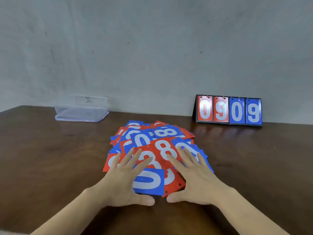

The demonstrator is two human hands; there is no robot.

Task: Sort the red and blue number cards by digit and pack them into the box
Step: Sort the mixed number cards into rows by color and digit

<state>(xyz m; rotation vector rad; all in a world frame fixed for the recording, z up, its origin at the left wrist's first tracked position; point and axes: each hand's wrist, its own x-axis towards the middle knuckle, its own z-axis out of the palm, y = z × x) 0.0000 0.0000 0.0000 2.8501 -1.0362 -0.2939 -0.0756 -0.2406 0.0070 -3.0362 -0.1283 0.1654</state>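
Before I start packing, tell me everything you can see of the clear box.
The clear box is a rectangular tub of translucent, colourless plastic with rounded corners. It stands upright at the far left of the brown table, close to the grey wall. No cards show inside it. A small dark mark shows on its back side. Whether a lid is on cannot be told. Only the table touches it, and the card pile lies apart from it.
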